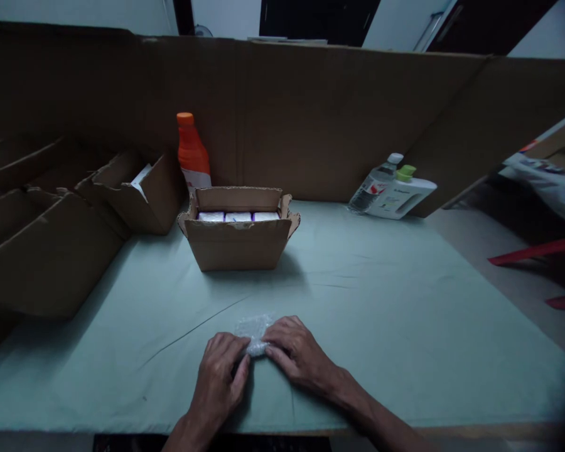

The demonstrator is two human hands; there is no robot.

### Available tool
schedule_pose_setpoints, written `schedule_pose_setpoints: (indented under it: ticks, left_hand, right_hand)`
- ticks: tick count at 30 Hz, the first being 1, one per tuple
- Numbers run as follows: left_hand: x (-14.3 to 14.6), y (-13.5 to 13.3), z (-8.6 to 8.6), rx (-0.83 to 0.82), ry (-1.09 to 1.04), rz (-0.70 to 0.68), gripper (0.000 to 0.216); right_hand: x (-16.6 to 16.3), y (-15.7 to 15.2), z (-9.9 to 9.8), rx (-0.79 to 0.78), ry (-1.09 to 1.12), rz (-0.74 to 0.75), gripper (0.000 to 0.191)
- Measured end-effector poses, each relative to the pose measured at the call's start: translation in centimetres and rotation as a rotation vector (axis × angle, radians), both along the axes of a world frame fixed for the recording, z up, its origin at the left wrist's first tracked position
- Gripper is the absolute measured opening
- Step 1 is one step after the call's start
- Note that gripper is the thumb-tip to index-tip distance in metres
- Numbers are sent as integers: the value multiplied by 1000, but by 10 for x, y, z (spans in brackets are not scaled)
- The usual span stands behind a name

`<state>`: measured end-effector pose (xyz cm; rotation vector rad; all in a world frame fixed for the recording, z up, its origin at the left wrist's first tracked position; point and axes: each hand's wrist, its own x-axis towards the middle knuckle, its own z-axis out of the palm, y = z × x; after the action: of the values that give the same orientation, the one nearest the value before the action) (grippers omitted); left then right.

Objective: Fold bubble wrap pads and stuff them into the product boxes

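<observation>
A small piece of bubble wrap (255,326), partly rolled or folded at its near edge, lies on the pale green cloth near the front of the table. My left hand (222,367) pinches its left end between thumb and fingers. On the right end, my right hand (297,353) grips it the same way. Whether anything is inside the wrap I cannot make out. Beyond the hands stands an open cardboard box (239,243) with several white, purple-edged packs (238,217) in a row inside.
Larger open cardboard boxes (51,251) line the left side, with a smaller one (144,201) beside them. An orange bottle (193,150) stands behind the middle box. At the back right lean a clear bottle (374,188) and a white jug (402,198) against the cardboard wall (311,119).
</observation>
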<state>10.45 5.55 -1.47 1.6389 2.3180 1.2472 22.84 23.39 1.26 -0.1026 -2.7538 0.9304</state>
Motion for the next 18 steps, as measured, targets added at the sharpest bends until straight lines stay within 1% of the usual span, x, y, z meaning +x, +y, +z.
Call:
schedule_pose_setpoints:
  ticks: [3,5,7,9,11,13,15,18]
  left_hand:
    - [-1,2,2,-19,-37,-3,17]
    - [-3,6,2,-35,-41,5,17]
    - [-5,10,0,-44,-29,25,18]
    - [-6,12,-2,-28,-7,65,18]
    - [-6,13,-4,5,-8,112,21]
    - [-5,11,-6,40,-50,152,26]
    - [-4,7,-7,59,-133,189,32]
    - [-1,0,-6,51,-341,281,46]
  right_hand:
    - [3,-3,7,-3,40,-53,17]
    - [4,-5,8,35,85,-93,26]
    - [4,-6,5,93,75,-87,31]
    - [2,-4,-1,143,38,-60,28]
    - [0,-2,-7,146,15,-47,24]
    - [-3,0,-11,91,36,-70,19]
    - [-4,1,-11,-7,61,-112,17]
    - [-6,0,-4,-163,61,-169,15]
